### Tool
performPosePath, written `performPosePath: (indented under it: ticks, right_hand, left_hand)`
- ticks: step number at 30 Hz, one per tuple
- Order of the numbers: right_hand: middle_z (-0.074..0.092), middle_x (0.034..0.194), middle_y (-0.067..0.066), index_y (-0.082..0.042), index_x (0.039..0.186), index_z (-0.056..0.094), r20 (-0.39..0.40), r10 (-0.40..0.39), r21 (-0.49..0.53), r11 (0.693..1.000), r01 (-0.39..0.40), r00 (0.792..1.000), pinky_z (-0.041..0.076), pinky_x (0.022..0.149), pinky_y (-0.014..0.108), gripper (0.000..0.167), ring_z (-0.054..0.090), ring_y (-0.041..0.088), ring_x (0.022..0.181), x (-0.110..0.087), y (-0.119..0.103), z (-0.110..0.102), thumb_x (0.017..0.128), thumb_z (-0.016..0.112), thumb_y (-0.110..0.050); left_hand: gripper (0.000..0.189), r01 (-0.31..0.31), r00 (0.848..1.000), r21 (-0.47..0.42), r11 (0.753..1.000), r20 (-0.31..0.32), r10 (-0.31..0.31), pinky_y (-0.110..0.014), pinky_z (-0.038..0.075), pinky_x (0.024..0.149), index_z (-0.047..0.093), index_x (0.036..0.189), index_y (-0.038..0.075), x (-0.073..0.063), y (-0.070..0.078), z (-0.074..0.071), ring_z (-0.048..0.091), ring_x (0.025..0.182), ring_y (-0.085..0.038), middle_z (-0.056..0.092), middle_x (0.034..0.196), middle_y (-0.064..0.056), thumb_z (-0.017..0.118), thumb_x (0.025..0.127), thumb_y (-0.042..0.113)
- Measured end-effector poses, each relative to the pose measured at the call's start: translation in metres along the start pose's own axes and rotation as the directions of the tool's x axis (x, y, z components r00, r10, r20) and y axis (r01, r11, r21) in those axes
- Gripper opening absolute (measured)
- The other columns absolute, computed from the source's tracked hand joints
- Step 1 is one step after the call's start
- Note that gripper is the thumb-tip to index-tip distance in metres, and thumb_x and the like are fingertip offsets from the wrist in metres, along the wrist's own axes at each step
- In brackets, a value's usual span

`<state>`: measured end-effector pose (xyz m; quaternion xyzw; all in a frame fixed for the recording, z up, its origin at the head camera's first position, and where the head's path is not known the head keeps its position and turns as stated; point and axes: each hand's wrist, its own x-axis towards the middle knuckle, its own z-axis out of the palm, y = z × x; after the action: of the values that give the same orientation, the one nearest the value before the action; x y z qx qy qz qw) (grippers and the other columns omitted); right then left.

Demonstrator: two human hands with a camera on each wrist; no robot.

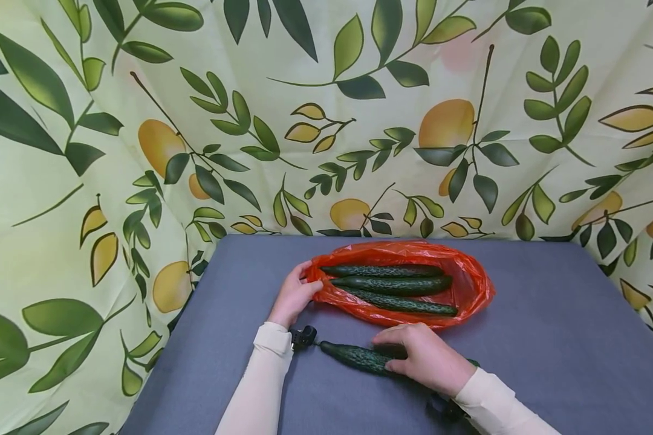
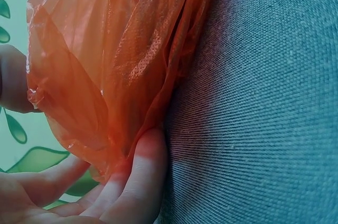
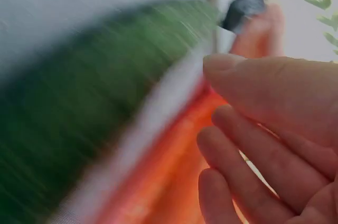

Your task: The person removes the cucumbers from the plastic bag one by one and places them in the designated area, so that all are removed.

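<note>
An orange-red plastic bag (image 1: 473, 290) lies with its mouth facing up, and three dark green cucumbers (image 1: 392, 284) rest side by side in it. At the bag's left end my left hand (image 1: 295, 294) grips the thin plastic; the left wrist view shows the fingers (image 2: 145, 174) against the gathered film. Another cucumber (image 1: 356, 356) lies on the table in front of the bag. Over its right part hovers my right hand (image 1: 427, 356), thumb and fingers apart. In the right wrist view that cucumber (image 3: 105, 76) is blurred, beside the spread right hand (image 3: 269, 134).
Grey-blue cloth covers the table (image 1: 549, 338). Behind it and on both sides hangs a leaf-and-fruit patterned curtain (image 1: 315, 157). A small black camera (image 1: 303, 337) on the left wrist sits close to the loose cucumber's left tip.
</note>
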<state>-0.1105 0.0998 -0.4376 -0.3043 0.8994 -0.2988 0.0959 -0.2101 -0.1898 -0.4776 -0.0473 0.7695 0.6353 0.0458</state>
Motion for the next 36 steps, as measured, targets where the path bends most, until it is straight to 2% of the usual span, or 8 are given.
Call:
performPosePath:
  ticks: [2, 5, 9, 13, 19, 26, 30, 36]
  right_hand:
    - [0.079, 0.126, -0.009, -0.019, 0.127, 0.081, 0.015, -0.022, -0.003, 1.000, 0.022, 1.000, 0.061, 0.102, 0.048, 0.039, 0.074, 0.015, 0.118, 0.007, -0.002, -0.012, 0.088, 0.087, -0.014]
    - [0.079, 0.126, -0.009, -0.023, 0.127, 0.081, -0.026, -0.046, -0.004, 0.999, 0.046, 0.999, 0.060, 0.103, 0.049, 0.037, 0.074, 0.016, 0.119, 0.022, 0.000, -0.034, 0.091, 0.085, -0.015]
    - [0.080, 0.125, -0.009, -0.027, 0.127, 0.082, -0.084, 0.008, 0.032, 0.999, -0.005, 0.996, 0.060, 0.104, 0.048, 0.034, 0.074, 0.017, 0.121, 0.046, 0.010, -0.063, 0.094, 0.084, -0.020]
    - [0.080, 0.126, -0.004, -0.021, 0.128, 0.081, -0.098, 0.074, 0.046, 0.997, -0.069, 0.992, 0.060, 0.104, 0.051, 0.032, 0.073, 0.022, 0.122, 0.068, 0.032, -0.077, 0.096, 0.082, -0.022]
    - [0.079, 0.129, 0.006, -0.013, 0.131, 0.079, -0.077, 0.132, 0.079, 0.989, -0.126, 0.988, 0.058, 0.106, 0.056, 0.034, 0.073, 0.028, 0.120, 0.090, 0.066, -0.079, 0.097, 0.079, -0.019]
    - [0.079, 0.129, 0.009, -0.012, 0.128, 0.081, -0.028, 0.150, 0.067, 0.987, -0.148, 0.988, 0.055, 0.109, 0.058, 0.034, 0.068, 0.035, 0.126, 0.109, 0.092, -0.064, 0.095, 0.081, -0.016]
    - [0.080, 0.128, 0.007, -0.014, 0.127, 0.082, -0.002, 0.170, 0.073, 0.983, -0.170, 0.985, 0.055, 0.109, 0.058, 0.033, 0.069, 0.033, 0.125, 0.118, 0.101, -0.061, 0.093, 0.082, -0.014]
    - [0.079, 0.129, 0.010, -0.011, 0.127, 0.081, 0.036, 0.188, 0.063, 0.980, -0.190, 0.981, 0.055, 0.108, 0.059, 0.034, 0.069, 0.035, 0.125, 0.128, 0.101, -0.064, 0.093, 0.081, -0.013]
  left_hand:
    - [0.074, 0.002, 1.000, -0.004, 1.000, 0.000, -0.002, -0.025, 0.055, 0.076, 0.046, 0.161, 0.000, 0.000, 0.001, 0.000, 0.065, 0.113, -0.028, 0.059, 0.147, -0.028, 0.068, 0.091, 0.008]
    - [0.075, 0.013, 1.000, -0.008, 1.000, 0.000, -0.013, -0.025, 0.054, 0.075, 0.046, 0.161, 0.000, -0.002, 0.003, -0.001, 0.064, 0.113, -0.028, 0.059, 0.148, -0.027, 0.068, 0.090, 0.008]
    - [0.075, 0.022, 1.000, -0.011, 1.000, 0.004, -0.021, -0.025, 0.055, 0.077, 0.046, 0.161, 0.002, -0.001, 0.005, -0.002, 0.065, 0.113, -0.028, 0.059, 0.149, -0.025, 0.068, 0.090, 0.009]
    - [0.074, 0.022, 1.000, -0.024, 0.999, 0.007, -0.021, -0.025, 0.056, 0.075, 0.047, 0.161, 0.002, 0.000, 0.003, -0.004, 0.065, 0.108, -0.025, 0.060, 0.148, -0.024, 0.068, 0.090, 0.008]
    - [0.074, 0.003, 1.000, -0.055, 0.998, 0.017, -0.002, -0.025, 0.056, 0.075, 0.046, 0.160, -0.001, -0.002, -0.001, -0.005, 0.066, 0.105, -0.022, 0.060, 0.146, -0.028, 0.068, 0.090, 0.007]
    - [0.074, 0.019, 0.999, -0.072, 0.997, 0.032, -0.016, -0.026, 0.059, 0.077, 0.044, 0.160, -0.003, -0.009, -0.010, -0.005, 0.067, 0.104, -0.022, 0.060, 0.144, -0.029, 0.068, 0.091, 0.007]
    - [0.074, 0.017, 1.000, -0.062, 0.998, 0.028, -0.015, -0.026, 0.059, 0.077, 0.045, 0.161, -0.002, -0.007, -0.010, -0.005, 0.066, 0.104, -0.021, 0.061, 0.143, -0.028, 0.068, 0.091, 0.008]
    - [0.074, 0.013, 1.000, -0.060, 0.998, 0.024, -0.011, -0.026, 0.058, 0.077, 0.046, 0.161, 0.001, -0.001, -0.006, -0.008, 0.065, 0.108, -0.024, 0.059, 0.147, -0.025, 0.068, 0.091, 0.009]
